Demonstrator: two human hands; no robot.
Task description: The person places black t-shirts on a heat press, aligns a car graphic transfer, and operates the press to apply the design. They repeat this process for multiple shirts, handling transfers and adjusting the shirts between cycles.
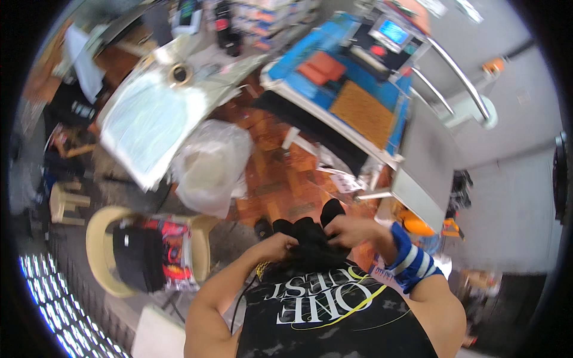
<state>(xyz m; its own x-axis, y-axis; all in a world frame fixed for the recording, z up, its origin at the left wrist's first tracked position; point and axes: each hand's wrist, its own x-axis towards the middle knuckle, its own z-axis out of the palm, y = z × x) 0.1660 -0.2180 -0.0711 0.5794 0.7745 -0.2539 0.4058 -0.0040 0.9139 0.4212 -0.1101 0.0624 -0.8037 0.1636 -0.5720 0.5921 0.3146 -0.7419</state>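
Close in front of my body, a bunched black cloth (310, 237) hangs between my two hands; which kind of garment or piece it is, I cannot make out. My left hand (278, 245) is closed on its left side, with fingers curled inward. On the other side, my right hand (347, 231) grips the cloth near a rounded dark part that sticks up. A blue band with white stripes (410, 258) wraps my right forearm. Some of the fingertips are lost in the dark fabric.
A heat press (382, 45) stands on a blue-topped table (358, 36) with a brown mat (363, 113). Left are a light-covered table (149, 119) holding a tape roll (179, 74), a plastic bag (215, 164), and a cream chair (98, 250) with folded black cloth (138, 256).
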